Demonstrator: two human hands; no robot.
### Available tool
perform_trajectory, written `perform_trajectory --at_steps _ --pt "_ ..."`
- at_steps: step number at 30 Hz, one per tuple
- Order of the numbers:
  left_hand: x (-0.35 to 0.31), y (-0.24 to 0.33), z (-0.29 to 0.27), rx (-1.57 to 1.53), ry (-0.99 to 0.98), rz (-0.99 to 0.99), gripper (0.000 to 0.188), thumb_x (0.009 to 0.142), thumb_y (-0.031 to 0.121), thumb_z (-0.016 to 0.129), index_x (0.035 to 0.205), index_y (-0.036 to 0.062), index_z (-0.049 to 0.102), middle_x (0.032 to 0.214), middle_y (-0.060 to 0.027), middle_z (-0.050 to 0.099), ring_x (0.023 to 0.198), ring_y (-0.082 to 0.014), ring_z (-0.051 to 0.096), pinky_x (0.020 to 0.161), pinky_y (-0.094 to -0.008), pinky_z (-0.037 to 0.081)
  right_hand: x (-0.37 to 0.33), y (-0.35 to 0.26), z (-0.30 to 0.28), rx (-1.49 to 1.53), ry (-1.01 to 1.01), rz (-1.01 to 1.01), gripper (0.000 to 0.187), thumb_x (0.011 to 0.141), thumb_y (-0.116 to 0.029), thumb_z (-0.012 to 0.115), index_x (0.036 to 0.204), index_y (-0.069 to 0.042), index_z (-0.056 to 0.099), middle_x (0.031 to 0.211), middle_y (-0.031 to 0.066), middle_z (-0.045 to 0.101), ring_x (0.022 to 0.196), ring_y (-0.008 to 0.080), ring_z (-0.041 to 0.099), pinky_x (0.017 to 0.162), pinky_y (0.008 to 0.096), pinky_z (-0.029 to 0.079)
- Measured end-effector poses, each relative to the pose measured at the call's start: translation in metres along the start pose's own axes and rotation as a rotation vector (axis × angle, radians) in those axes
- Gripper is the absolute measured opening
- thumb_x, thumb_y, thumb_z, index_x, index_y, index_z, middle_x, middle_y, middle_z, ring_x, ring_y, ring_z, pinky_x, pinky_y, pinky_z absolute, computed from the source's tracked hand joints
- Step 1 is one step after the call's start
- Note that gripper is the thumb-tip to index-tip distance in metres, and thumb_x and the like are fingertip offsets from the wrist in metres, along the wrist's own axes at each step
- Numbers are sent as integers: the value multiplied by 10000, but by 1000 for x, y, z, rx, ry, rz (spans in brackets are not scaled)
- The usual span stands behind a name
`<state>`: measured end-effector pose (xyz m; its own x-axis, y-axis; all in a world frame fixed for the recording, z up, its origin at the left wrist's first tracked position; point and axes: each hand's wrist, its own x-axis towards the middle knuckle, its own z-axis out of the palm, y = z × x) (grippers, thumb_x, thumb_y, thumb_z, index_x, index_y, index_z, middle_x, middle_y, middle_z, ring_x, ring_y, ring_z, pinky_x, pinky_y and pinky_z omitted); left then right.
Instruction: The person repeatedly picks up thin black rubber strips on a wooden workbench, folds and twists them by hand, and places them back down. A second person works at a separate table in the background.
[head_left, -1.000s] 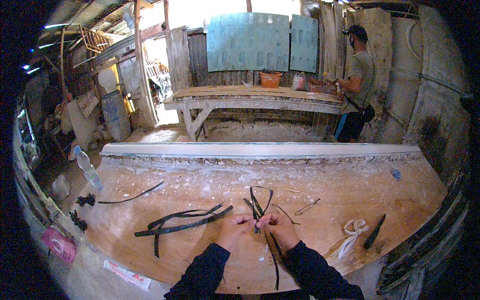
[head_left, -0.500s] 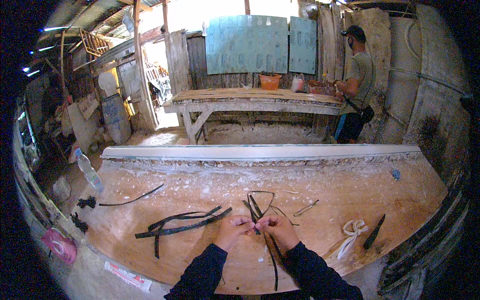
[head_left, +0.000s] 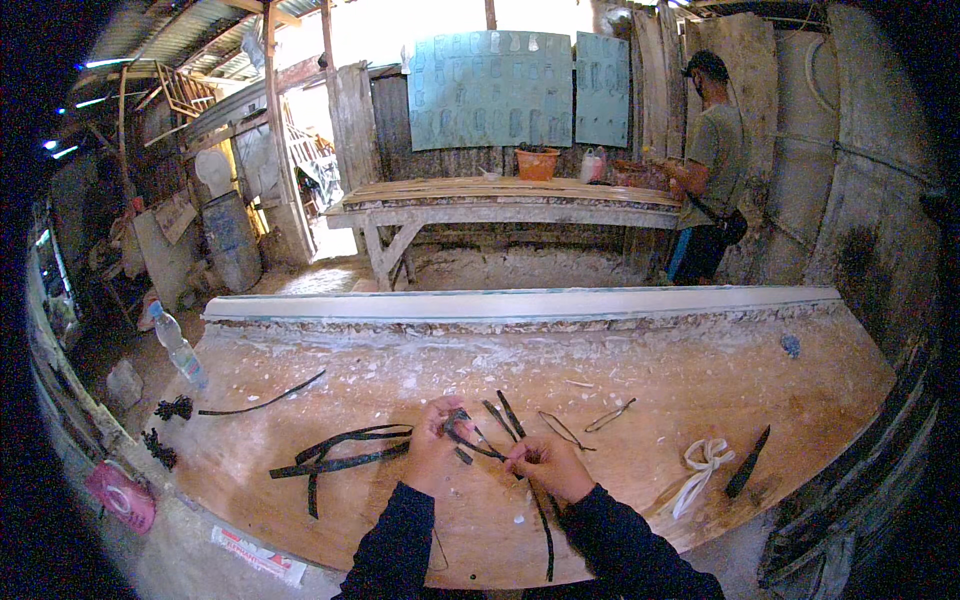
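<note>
Apparently tying black strips point(head_left: 511, 412) | left grip point(head_left: 432, 450) pinching one, right grip point(head_left: 555, 468) pinching their crossing | next move likely calls for even tension

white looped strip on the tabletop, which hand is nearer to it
Right. The right hand is to the left of the white looped strip, not touching it; the left hand is farther left, beyond the right hand.
</note>
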<state>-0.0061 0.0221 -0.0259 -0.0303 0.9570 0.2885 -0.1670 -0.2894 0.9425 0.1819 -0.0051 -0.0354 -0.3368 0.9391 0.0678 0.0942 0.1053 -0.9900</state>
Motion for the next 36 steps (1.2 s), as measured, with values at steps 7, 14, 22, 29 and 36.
perform_trajectory --at_steps 7,14,22,29,36 --pt "-2 20 -16 -188 222 -14 174 750 27 554 918 40 509 811 -34 536 709 -119 542 634 -245 466 1 7 -2 -194 -93 52 60 757 -16 573 809 13 579 715 1 587 667 68 538 641 206 435" --pt "-3 24 -16 -428 103 -91 193 757 16 540 942 63 506 909 -49 515 756 -164 552 672 -300 484 -2 -10 -6 -2 -137 7 79 773 -65 577 809 5 586 717 -1 584 687 72 536 654 205 424" --pt "-19 1 20 2 -272 -411 159 767 142 597 827 2 552 748 -51 577 647 -119 549 629 -245 481 1 -7 -6 57 3 -9 96 766 -72 580 820 7 576 725 11 579 690 71 534 642 205 422" --pt "-25 6 31 -115 -155 -422 150 773 165 599 795 23 557 694 -33 567 609 -103 541 548 -227 470 0 -7 0 60 47 -161 96 788 -39 538 878 -10 549 815 18 567 736 83 523 689 221 428" --pt "-20 5 23 -230 -54 -433 135 764 154 609 797 31 563 698 -17 552 608 -92 534 544 -210 476 -5 -25 3 -108 115 -292 229 770 11 520 990 -38 561 870 47 560 764 127 521 723 254 420"
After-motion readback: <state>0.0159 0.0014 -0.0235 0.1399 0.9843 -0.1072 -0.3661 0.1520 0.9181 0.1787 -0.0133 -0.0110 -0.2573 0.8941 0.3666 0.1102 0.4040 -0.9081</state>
